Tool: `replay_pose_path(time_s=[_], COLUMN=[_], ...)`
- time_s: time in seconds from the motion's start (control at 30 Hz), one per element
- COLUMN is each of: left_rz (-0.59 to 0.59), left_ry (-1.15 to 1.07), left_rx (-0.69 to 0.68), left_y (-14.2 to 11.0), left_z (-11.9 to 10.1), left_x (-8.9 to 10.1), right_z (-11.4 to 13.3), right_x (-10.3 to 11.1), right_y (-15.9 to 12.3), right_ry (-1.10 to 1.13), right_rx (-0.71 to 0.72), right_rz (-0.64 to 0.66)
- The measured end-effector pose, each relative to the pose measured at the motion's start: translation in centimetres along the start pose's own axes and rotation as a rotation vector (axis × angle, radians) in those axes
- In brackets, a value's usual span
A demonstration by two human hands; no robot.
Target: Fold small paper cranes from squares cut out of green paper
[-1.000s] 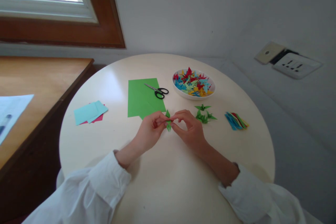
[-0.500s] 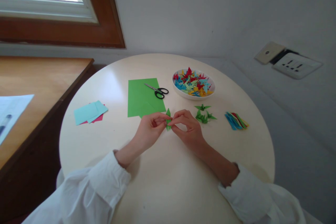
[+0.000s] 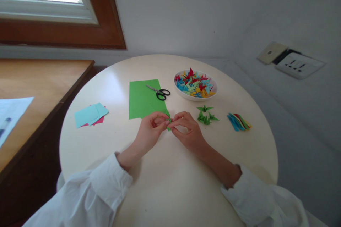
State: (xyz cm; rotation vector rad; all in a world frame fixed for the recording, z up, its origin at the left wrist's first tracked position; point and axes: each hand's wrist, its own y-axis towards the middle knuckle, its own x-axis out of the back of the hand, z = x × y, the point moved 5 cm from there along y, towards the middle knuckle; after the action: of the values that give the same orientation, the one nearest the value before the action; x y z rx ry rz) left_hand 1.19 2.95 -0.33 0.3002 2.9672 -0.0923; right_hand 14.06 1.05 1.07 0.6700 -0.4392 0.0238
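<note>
Over the middle of the round white table (image 3: 165, 181), both my hands pinch one small piece of green origami paper (image 3: 168, 129). My left hand (image 3: 151, 127) grips its left side between thumb and fingers. From the right, the fingertips of my right hand (image 3: 190, 130) press on the same piece. Most of the piece is covered by fingers; a narrow point sticks out above and a split end below. Several folded green paper cranes (image 3: 205, 116) lie just right of my right hand.
Behind my hands lies a green sheet (image 3: 141, 99) with black-handled scissors (image 3: 161, 94) on it. A white bowl (image 3: 183, 94) of colourful paper cranes stands at the back. Light blue paper squares (image 3: 89, 114) lie left, a stack of coloured paper strips (image 3: 238, 122) right.
The upper point of the green origami paper, upright before, is now bent down near my fingers. My right fingertips have shifted slightly left, closer to my left hand.
</note>
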Motion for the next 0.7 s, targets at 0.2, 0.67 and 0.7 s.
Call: replay_pose_path(time_s=[0.2,0.67,0.7], left_rz=[-0.006,-0.081,-0.080], left_ry=[0.000,0.015,0.011], left_rx=[-0.040,-0.176,-0.185], left_y=[-0.1,-0.3,-0.4], left_z=[-0.5,-0.8,-0.8], left_x=[0.0,0.2,0.1], right_z=[0.2,-1.5,-1.5], right_x=[0.1,-0.8,-0.9], right_y=[0.0,-0.3,-0.3], right_ry=[0.054,0.120,0.114], right_rx=[-0.053,-0.421,-0.411], right_rz=[0.005,0.045,0.050])
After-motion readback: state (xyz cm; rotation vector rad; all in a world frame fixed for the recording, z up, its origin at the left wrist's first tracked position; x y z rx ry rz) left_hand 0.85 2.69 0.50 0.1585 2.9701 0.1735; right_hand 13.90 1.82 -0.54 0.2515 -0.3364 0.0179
